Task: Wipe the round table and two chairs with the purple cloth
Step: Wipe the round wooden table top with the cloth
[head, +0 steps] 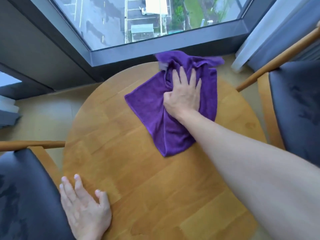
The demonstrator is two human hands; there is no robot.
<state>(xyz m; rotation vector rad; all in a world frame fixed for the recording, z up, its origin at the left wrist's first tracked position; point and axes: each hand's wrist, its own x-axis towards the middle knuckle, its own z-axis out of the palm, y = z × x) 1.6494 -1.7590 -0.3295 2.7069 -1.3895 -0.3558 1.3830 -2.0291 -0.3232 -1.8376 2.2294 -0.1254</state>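
The right hand (183,96) is pressing down on the purple cloth (155,108), fingers spread and partly bunching its folds, with the cloth lying under and around the palm on the far side of the round table (138,170). The left hand (84,207) is resting flat and open, holding nothing, on the near table edge. The cloth looks soft, light and limp, so pinning it under a flat palm at its middle is probably keeping it from rucking up.

No readable text, labels or numbers — none on the purple cloth (173,108), round table (138,170), chairs (297,104)
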